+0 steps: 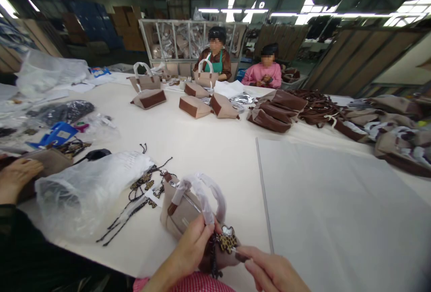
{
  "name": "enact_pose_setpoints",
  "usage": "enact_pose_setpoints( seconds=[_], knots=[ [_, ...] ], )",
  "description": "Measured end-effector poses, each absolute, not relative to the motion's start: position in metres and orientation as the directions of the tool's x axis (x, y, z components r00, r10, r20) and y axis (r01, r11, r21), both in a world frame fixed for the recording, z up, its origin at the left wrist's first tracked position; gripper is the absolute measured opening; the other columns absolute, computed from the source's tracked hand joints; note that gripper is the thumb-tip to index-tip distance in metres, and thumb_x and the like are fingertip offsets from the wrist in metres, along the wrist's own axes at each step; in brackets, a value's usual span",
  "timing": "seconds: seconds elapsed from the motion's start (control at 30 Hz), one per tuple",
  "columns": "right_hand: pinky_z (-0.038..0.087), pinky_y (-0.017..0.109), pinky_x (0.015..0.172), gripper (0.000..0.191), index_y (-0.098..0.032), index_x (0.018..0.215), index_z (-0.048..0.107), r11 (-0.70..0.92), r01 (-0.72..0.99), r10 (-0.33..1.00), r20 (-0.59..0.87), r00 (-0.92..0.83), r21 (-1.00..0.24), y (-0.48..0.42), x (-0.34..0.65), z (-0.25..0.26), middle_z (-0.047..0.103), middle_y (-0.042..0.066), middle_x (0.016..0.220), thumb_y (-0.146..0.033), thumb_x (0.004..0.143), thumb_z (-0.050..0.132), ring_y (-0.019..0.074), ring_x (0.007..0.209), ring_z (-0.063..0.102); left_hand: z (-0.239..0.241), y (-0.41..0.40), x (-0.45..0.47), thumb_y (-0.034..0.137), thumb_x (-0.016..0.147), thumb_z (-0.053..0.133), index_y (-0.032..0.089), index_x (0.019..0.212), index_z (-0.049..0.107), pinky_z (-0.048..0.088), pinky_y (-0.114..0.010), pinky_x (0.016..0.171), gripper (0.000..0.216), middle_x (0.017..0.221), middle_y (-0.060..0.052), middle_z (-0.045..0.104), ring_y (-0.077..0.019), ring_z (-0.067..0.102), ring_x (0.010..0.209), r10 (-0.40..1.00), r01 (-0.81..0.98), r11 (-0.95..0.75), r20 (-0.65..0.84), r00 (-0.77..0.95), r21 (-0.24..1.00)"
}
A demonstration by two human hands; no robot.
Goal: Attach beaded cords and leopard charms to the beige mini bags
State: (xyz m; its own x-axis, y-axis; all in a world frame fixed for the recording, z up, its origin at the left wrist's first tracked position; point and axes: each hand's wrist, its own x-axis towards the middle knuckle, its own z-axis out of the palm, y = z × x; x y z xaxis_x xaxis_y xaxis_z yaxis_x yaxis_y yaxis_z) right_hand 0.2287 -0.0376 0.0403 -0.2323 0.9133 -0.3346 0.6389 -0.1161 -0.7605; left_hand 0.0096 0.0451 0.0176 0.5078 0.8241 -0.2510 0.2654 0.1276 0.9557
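A small beige handbag with brown trim and wrapped white handles lies at the near table edge. My left hand is closed on the bag's near end by the handle. My right hand comes in from the lower right, its fingers pinched on a leopard-print star charm with a dark cord hanging at the bag's end. Loose leopard-print charm cords lie just left of the bag.
A clear plastic bag lies to the left, where another person's hand rests on a bag. Several finished handbags and brown-trimmed bags fill the far table. Two people sit at the far side. A grey sheet covers the right.
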Motion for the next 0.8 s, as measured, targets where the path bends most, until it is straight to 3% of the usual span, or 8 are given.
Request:
enact_pose_setpoints(
  seconds=[0.13, 0.2, 0.33, 0.43, 0.5, 0.63, 0.8],
  knots=[
    [0.047, 0.032, 0.102, 0.04, -0.029, 0.123, 0.062, -0.032, 0.603, 0.962, -0.189, -0.199, -0.797, -0.01, 0.224, 0.036, 0.069, 0.006, 0.119, -0.043, 0.098, 0.034, 0.0202, 0.114, 0.061, 0.013, 0.038, 0.009, 0.044, 0.098, 0.038, 0.018, 0.088, 0.062, 0.04, -0.029, 0.08, 0.037, 0.087, -0.001, 0.059, -0.0181, 0.053, 0.085, 0.84, 0.216, 0.133, -0.225, 0.494, 0.967],
    [0.044, 0.034, 0.107, 0.04, -0.028, 0.132, 0.056, 0.044, 0.614, 0.944, -0.169, -0.284, -0.788, 0.002, 0.219, 0.025, 0.065, 0.007, 0.127, -0.04, 0.098, 0.036, 0.0201, 0.121, 0.058, 0.008, 0.037, 0.01, 0.044, 0.097, 0.04, 0.017, 0.088, 0.061, 0.041, -0.03, 0.082, 0.035, 0.087, -0.002, 0.06, -0.0183, 0.054, 0.086, 0.859, 0.159, 0.152, -0.21, 0.466, 0.976],
    [0.057, 0.032, 0.082, 0.041, -0.024, 0.133, 0.054, 0.155, 0.752, 0.943, -0.13, -0.306, -0.641, 0.005, 0.21, 0.008, 0.073, 0.008, 0.107, -0.029, 0.098, 0.034, 0.022, 0.094, 0.07, 0.0, 0.04, 0.011, 0.04, 0.095, 0.044, 0.016, 0.097, 0.062, 0.042, -0.033, 0.089, 0.03, 0.096, -0.005, 0.063, -0.0209, 0.057, 0.094, 0.893, 0.079, 0.151, -0.17, 0.417, 0.985],
    [0.055, 0.027, 0.068, 0.038, -0.027, 0.129, 0.057, 0.177, 0.824, 0.965, -0.07, -0.254, -0.538, -0.004, 0.204, 0.003, 0.074, 0.005, 0.089, -0.027, 0.097, 0.036, 0.0204, 0.079, 0.071, 0.001, 0.041, 0.014, 0.038, 0.093, 0.046, 0.015, 0.1, 0.064, 0.043, -0.034, 0.089, 0.03, 0.098, -0.007, 0.064, -0.0217, 0.057, 0.094, 0.898, 0.074, 0.137, -0.156, 0.411, 0.988],
    [0.053, 0.025, 0.065, 0.038, -0.028, 0.129, 0.056, 0.181, 0.842, 0.969, -0.054, -0.241, -0.508, -0.01, 0.197, 0.001, 0.073, 0.004, 0.091, -0.023, 0.097, 0.036, 0.0184, 0.075, 0.071, 0.001, 0.04, 0.016, 0.037, 0.092, 0.046, 0.015, 0.097, 0.063, 0.043, -0.034, 0.086, 0.028, 0.094, -0.006, 0.063, -0.0209, 0.056, 0.091, 0.895, 0.04, 0.151, -0.154, 0.419, 0.988],
    [0.051, 0.026, 0.058, 0.042, -0.023, 0.133, 0.051, 0.184, 0.9, 0.961, -0.12, -0.249, -0.396, -0.013, 0.186, 0.0, 0.065, 0.011, 0.12, -0.018, 0.094, 0.036, 0.0194, 0.077, 0.072, -0.003, 0.041, 0.022, 0.037, 0.091, 0.048, 0.016, 0.092, 0.059, 0.043, -0.032, 0.081, 0.024, 0.088, -0.005, 0.061, -0.0186, 0.055, 0.083, 0.901, -0.05, 0.184, -0.148, 0.407, 0.982],
    [0.053, 0.029, 0.066, 0.04, -0.025, 0.128, 0.054, 0.13, 0.872, 0.955, -0.178, -0.238, -0.471, -0.014, 0.183, 0.001, 0.072, 0.006, 0.093, -0.019, 0.096, 0.031, 0.0218, 0.08, 0.072, -0.01, 0.051, 0.025, 0.037, 0.09, 0.047, 0.015, 0.091, 0.058, 0.042, -0.032, 0.078, 0.024, 0.086, -0.005, 0.061, -0.0181, 0.053, 0.081, 0.901, -0.053, 0.153, -0.118, 0.417, 0.987]
  ],
)
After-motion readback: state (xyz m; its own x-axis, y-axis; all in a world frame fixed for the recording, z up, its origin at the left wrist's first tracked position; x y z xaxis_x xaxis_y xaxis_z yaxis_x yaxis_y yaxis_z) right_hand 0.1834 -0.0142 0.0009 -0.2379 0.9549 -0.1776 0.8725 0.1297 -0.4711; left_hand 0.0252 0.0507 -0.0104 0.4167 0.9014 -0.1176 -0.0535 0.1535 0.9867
